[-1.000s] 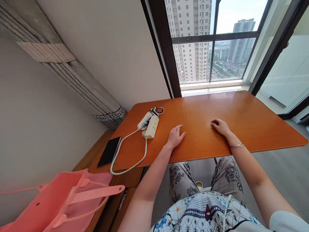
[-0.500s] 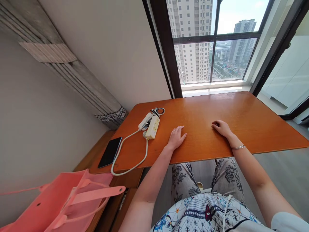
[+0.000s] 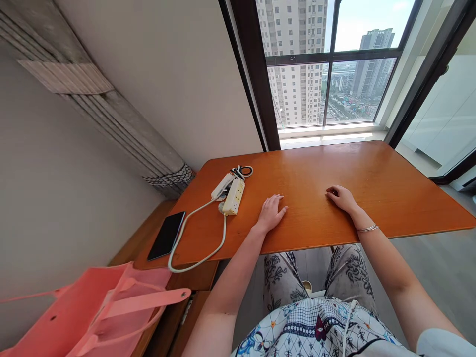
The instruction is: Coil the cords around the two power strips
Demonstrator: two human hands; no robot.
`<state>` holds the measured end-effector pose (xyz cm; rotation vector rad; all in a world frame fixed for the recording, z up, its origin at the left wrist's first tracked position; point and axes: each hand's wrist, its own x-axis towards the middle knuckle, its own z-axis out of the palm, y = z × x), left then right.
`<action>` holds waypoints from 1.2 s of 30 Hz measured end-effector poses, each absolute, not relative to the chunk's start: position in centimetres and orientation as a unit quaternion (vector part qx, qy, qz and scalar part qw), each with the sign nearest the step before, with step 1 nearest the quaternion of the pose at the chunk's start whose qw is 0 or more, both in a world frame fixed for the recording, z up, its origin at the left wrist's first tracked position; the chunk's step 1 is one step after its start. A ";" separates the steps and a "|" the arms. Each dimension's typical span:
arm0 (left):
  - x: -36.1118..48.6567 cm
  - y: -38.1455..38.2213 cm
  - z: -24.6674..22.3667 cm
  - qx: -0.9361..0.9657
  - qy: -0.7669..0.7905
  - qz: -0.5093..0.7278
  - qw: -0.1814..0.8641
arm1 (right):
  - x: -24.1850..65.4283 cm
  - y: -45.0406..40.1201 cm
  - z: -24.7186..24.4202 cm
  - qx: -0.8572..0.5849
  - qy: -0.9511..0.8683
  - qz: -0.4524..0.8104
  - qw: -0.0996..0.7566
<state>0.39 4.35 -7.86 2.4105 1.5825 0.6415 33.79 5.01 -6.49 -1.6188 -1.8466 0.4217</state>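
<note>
Your left hand [image 3: 272, 214] is lying palm down on the orange-brown table [image 3: 305, 171], its fingers released and slightly spread, holding nothing. At three o'clock from it, your right hand [image 3: 341, 198] is resting on the same table, its fingers curling loosely inward; you cannot tell whether anything is sitting inside them. A bracelet [image 3: 368, 228] is circling your right wrist. The power strip [image 3: 235, 197] is lying on the table at ten o'clock from your left hand, near it but apart, with a white plug block [image 3: 222, 186] leaning in close at its ten o'clock side. A pale cable [image 3: 224, 233] is looping toward you past the table's near edge, running just beside a dark phone [image 3: 166, 235] at nine o'clock. The pink bag [image 3: 85, 302] is sitting at eight o'clock, and the window [image 3: 329, 89] is standing at one o'clock
</note>
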 end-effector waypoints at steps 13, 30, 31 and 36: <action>0.2 4.3 -7.9 0.819 0.528 0.205 0.094 | 33.7 4.8 -6.3 -0.608 -0.709 0.152 0.324; 0.3 4.1 -7.8 0.823 0.523 0.202 0.086 | 33.6 4.5 -5.9 -0.603 -0.715 0.155 0.317; 0.3 4.1 -7.8 0.824 0.523 0.201 0.085 | 33.6 4.5 -5.9 -0.603 -0.715 0.155 0.317; 0.3 4.1 -8.0 0.823 0.523 0.205 0.082 | 33.6 4.5 -6.0 -0.600 -0.718 0.152 0.319</action>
